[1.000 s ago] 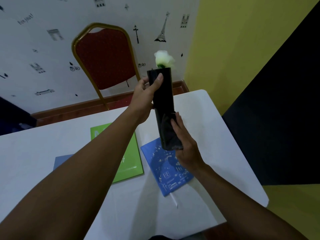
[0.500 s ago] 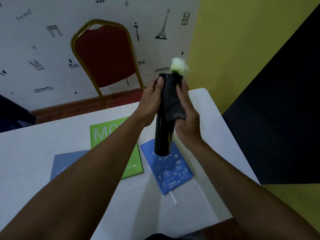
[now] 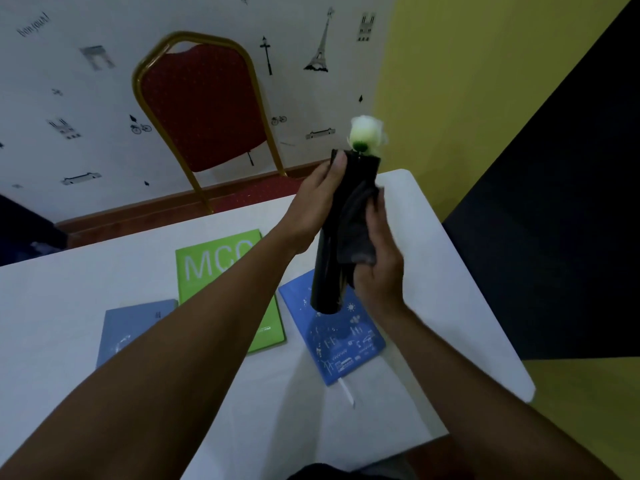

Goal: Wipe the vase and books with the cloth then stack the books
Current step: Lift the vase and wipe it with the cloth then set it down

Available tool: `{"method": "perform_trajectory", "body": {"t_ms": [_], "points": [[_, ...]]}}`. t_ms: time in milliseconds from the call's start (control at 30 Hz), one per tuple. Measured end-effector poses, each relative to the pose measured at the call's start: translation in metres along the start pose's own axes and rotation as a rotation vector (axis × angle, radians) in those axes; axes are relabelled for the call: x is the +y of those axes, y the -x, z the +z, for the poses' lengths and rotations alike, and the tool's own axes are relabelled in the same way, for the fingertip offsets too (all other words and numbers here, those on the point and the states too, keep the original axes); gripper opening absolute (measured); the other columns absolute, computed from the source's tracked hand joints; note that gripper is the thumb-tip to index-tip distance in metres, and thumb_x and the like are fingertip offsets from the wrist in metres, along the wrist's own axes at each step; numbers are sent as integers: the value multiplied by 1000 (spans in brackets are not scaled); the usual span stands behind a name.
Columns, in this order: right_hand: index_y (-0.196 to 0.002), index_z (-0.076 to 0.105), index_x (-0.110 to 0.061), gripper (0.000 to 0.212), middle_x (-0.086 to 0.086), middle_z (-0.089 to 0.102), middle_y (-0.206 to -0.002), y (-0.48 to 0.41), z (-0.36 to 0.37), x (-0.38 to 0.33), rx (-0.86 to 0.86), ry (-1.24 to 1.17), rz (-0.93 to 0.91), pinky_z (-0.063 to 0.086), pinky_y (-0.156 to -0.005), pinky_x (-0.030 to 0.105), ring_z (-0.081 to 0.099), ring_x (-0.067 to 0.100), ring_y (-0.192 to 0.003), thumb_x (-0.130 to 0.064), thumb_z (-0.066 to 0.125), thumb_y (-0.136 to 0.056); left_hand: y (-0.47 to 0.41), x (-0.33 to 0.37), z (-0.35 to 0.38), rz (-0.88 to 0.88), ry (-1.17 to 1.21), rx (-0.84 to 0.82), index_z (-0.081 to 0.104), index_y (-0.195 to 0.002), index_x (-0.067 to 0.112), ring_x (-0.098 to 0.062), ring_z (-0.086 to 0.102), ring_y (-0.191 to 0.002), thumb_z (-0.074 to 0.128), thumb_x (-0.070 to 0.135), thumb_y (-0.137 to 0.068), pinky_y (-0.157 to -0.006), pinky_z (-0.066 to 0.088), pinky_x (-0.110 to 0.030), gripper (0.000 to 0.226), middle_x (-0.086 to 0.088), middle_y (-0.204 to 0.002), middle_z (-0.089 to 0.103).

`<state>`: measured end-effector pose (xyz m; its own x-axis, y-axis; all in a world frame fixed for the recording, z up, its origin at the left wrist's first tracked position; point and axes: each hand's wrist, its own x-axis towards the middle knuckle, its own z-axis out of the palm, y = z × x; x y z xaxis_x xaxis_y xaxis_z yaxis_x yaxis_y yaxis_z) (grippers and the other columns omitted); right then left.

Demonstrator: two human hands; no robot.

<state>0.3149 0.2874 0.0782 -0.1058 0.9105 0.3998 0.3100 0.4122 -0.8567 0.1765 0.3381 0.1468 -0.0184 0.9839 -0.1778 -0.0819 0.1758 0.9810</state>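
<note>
A tall black cylindrical vase [image 3: 327, 282] with a white flower [image 3: 366, 131] in its mouth is held tilted in the air above the white table [image 3: 450, 271]. My left hand [image 3: 317, 206] grips its upper part. My right hand [image 3: 379, 271] presses a dark grey cloth [image 3: 356, 230] against the vase's right side. Flat on the table below lie three books: a green one [image 3: 207, 261], a bright blue one [image 3: 341, 344] with white drawings, and a grey-blue one [image 3: 131, 327] partly hidden by my left forearm.
A red chair with a gold frame [image 3: 204, 105] stands behind the table against the patterned wall. The table's right edge [image 3: 485, 306] runs close to a yellow and black wall.
My right hand with the cloth slid from the vase's bottom up to its top, and now sits lower, around the middle. The vase leans a little more to the right.
</note>
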Motion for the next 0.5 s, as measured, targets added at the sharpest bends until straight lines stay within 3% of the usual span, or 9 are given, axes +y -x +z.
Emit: {"method": "perform_trajectory", "body": {"t_ms": [133, 300, 433, 500], "points": [[-155, 38, -3, 76, 14, 28, -166, -35, -14, 0, -53, 88, -88, 30, -120, 21, 25, 11, -154, 19, 43, -83, -2, 4, 2, -42, 97, 15, 62, -129, 11, -21, 72, -110, 61, 42, -99, -96, 58, -40, 43, -9, -121, 73], [-149, 44, 4, 63, 21, 25, -165, -3, -33, 30, -306, 243, -288, 28, -125, 36, 18, 34, -157, 22, 50, -89, -10, 9, 9, -82, 178, 93, 63, -119, 19, -17, 73, -101, 59, 42, -99, -90, 59, -41, 31, -5, -114, 74], [-142, 55, 1, 58, 20, 38, -160, 49, -60, 75, -477, 371, -337, 51, -107, 34, 25, 41, -153, 9, 39, -87, -18, 8, 18, -78, 81, 113, 60, -115, 27, -10, 71, -94, 58, 44, -100, -87, 59, -57, 23, 4, -111, 72], [-140, 58, -1, 55, 18, 41, -158, 67, -77, 93, -489, 389, -303, 54, -104, 35, 29, 39, -153, 7, 42, -88, -23, 6, 27, -54, 44, 100, 58, -118, 26, -10, 72, -95, 59, 41, -100, -84, 60, -58, 24, 2, -113, 72]]}}
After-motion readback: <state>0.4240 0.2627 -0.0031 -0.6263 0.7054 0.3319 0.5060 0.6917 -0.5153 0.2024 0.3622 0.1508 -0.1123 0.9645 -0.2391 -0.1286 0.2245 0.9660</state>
